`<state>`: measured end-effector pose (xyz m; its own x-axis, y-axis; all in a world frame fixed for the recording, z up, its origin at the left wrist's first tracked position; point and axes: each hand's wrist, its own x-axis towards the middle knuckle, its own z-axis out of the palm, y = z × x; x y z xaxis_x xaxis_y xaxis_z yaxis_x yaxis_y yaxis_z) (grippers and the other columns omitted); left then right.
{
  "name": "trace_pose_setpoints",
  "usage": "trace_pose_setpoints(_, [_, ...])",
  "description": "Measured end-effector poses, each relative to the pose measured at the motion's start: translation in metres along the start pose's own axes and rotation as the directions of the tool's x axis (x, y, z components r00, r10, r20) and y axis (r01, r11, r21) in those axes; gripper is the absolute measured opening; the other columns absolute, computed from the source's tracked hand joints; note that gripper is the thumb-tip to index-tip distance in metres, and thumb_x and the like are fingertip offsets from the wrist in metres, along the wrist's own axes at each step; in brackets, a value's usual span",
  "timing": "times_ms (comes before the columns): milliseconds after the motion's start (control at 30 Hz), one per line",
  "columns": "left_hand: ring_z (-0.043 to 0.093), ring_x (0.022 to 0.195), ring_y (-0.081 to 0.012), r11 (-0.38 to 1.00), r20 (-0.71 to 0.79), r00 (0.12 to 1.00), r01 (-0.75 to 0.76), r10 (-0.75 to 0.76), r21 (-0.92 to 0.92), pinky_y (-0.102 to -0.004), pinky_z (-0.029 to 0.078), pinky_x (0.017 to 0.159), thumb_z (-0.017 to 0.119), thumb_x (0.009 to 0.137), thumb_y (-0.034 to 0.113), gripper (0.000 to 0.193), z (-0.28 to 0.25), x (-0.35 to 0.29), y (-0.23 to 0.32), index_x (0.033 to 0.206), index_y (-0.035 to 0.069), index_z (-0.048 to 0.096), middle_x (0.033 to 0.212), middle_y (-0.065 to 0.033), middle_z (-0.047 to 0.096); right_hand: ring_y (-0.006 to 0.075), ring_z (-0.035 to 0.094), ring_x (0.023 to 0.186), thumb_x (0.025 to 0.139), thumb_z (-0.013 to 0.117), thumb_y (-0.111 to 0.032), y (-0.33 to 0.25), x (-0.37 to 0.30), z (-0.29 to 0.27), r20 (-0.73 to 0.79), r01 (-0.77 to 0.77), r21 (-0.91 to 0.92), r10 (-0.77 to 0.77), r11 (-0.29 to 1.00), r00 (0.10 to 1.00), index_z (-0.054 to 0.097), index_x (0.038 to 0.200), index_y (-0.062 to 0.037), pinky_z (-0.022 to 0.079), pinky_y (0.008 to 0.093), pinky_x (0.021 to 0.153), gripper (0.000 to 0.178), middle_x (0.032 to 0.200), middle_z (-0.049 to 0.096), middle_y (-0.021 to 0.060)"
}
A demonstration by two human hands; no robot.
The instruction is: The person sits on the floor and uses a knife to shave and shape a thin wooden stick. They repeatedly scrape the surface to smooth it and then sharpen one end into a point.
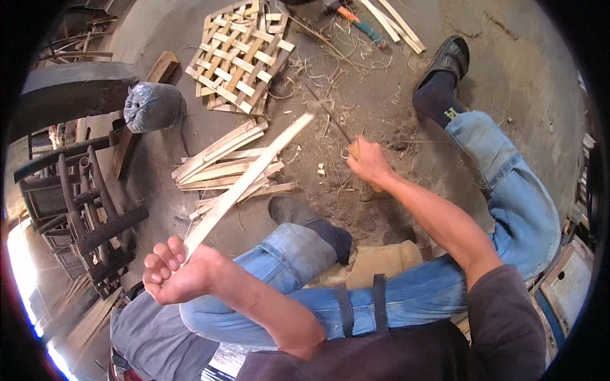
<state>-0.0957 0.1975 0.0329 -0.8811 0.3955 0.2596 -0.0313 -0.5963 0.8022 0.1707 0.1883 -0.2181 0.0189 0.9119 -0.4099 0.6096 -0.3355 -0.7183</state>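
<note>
My left hand is closed around the lower end of a long pale bamboo strip, which slants up and to the right. In my right hand is the handle of a knife; its long narrow dark blade points up and to the left, past the strip's far end. Blade and strip look apart, though close. Beneath the strip lies a loose pile of split bamboo strips on the ground. Farther off, woven lattice panels of flat strips are stacked.
A grey plastic-wrapped bundle sits left, near a wooden block and a dark wooden frame. A tool with an orange and teal handle and more strips lie at the top. Shavings litter the ground between my feet.
</note>
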Motion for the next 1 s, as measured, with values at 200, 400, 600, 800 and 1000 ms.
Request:
trace_pose_setpoints(200, [0.032, 0.050, -0.0082, 0.994, -0.113, 0.993, -0.028, 0.039, 0.103, -0.0227, 0.027, 0.045, 0.044, 0.092, 0.031, 0.029, 0.008, -0.027, -0.055, 0.069, 0.014, 0.038, 0.061, 0.0018, 0.034, 0.0449, 0.066, 0.089, 0.077, 0.066, -0.019, -0.016, 0.003, -0.010, 0.173, 0.086, -0.209, -0.050, 0.974, 0.984, 0.053, 0.104, 0.0039, 0.054, 0.0508, 0.079, 0.037, 0.088, 0.067, 0.0281])
trace_pose_setpoints(400, [0.043, 0.071, -0.0115, 0.991, 0.141, 0.986, -0.099, 0.086, 0.093, -0.0256, 0.041, 0.064, 0.035, 0.099, 0.063, 0.051, 0.007, -0.073, -0.097, 0.088, 0.013, 0.038, 0.085, 0.0007, 0.038, 0.0481, 0.066, 0.080, 0.078, 0.065, -0.022, -0.031, -0.003, 0.034, 0.212, 0.126, -0.073, -0.108, 0.989, 0.971, 0.052, 0.105, 0.0044, 0.054, 0.0540, 0.074, 0.040, 0.082, 0.065, 0.0301])
trace_pose_setpoints(600, [0.043, 0.060, -0.0107, 0.955, 0.193, 0.980, -0.099, 0.046, 0.279, -0.0248, 0.041, 0.059, 0.037, 0.101, 0.059, 0.048, -0.007, -0.058, -0.086, 0.085, 0.013, 0.039, 0.077, 0.0004, 0.039, 0.0480, 0.066, 0.080, 0.078, 0.061, -0.017, -0.101, -0.042, -0.006, 0.312, 0.346, 0.216, -0.400, 0.913, 0.862, 0.053, 0.101, 0.0071, 0.053, 0.0536, 0.074, 0.034, 0.082, 0.065, 0.0304])
trace_pose_setpoints(800, [0.034, 0.050, -0.0075, 0.975, 0.208, 0.977, -0.093, 0.050, 0.202, -0.0223, 0.034, 0.051, 0.038, 0.100, 0.060, 0.049, -0.005, -0.062, -0.084, 0.082, 0.015, 0.038, 0.062, 0.0026, 0.034, 0.0453, 0.066, 0.079, 0.076, 0.064, -0.018, -0.093, -0.014, -0.021, 0.437, 0.277, 0.097, -0.291, 0.956, 0.851, 0.056, 0.101, 0.0055, 0.054, 0.0519, 0.072, 0.035, 0.079, 0.065, 0.0272])
trace_pose_setpoints(1000, [0.033, 0.050, -0.0082, 0.969, 0.300, 0.952, -0.130, 0.063, 0.209, -0.0230, 0.033, 0.051, 0.033, 0.099, 0.063, 0.051, -0.004, -0.063, -0.090, 0.080, 0.016, 0.034, 0.062, 0.0026, 0.033, 0.0443, 0.067, 0.078, 0.075, 0.064, -0.017, -0.056, 0.015, -0.006, 0.388, 0.222, 0.142, -0.261, 0.965, 0.884, 0.057, 0.097, 0.0055, 0.054, 0.0515, 0.070, 0.032, 0.078, 0.064, 0.0278])
